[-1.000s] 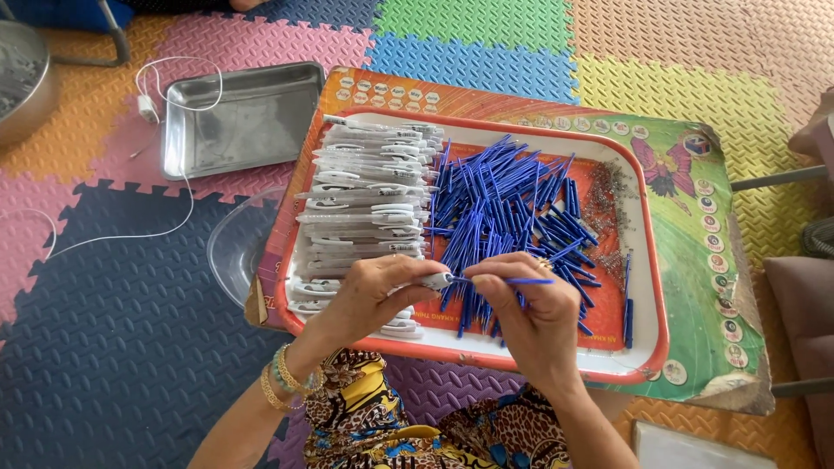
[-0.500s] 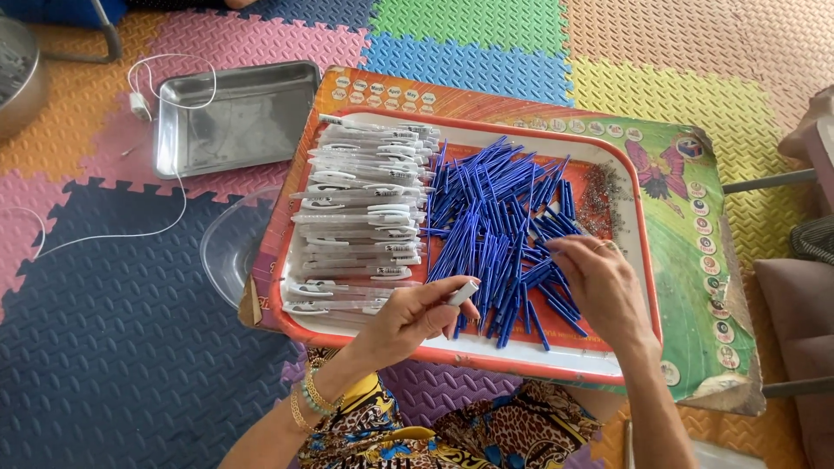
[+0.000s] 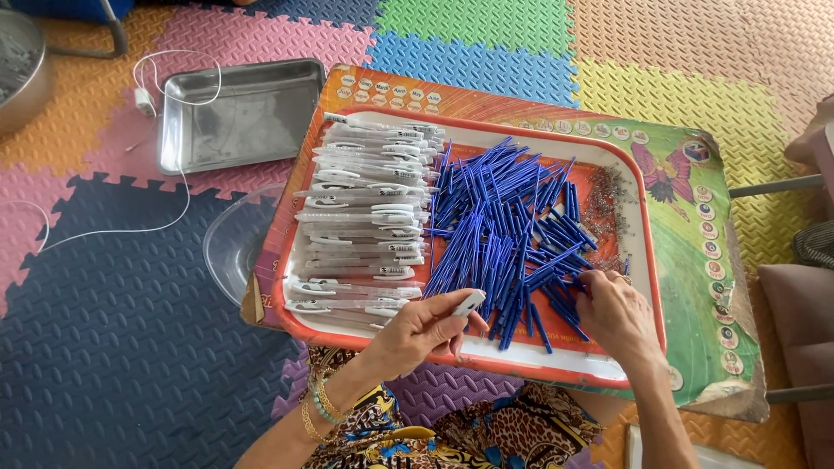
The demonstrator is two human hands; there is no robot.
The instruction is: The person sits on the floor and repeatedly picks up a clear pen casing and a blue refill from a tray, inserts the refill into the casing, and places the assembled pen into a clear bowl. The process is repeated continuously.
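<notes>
Judging by the tray point(image 3: 473, 358), work is about midway: a stack of white pen barrels point(image 3: 365, 217) is laid left, a loose heap of blue refills point(image 3: 508, 230) remains centre. One glossy white barrel point(image 3: 469, 302) is pinched by the left hand point(image 3: 417, 334); right hand point(image 3: 615, 313) fingertips are closed among slim refills.

From my feed, both hands are bare, with no gloves or rings that I can make out. The left hand point(image 3: 417, 330) has several thin gold bangles and a pale green beaded bracelet at the wrist. The right hand point(image 3: 615, 314) has a plain wrist. Both forearms are sleeveless. Below them I see clothing in leopard print with yellow and blue patches.
</notes>
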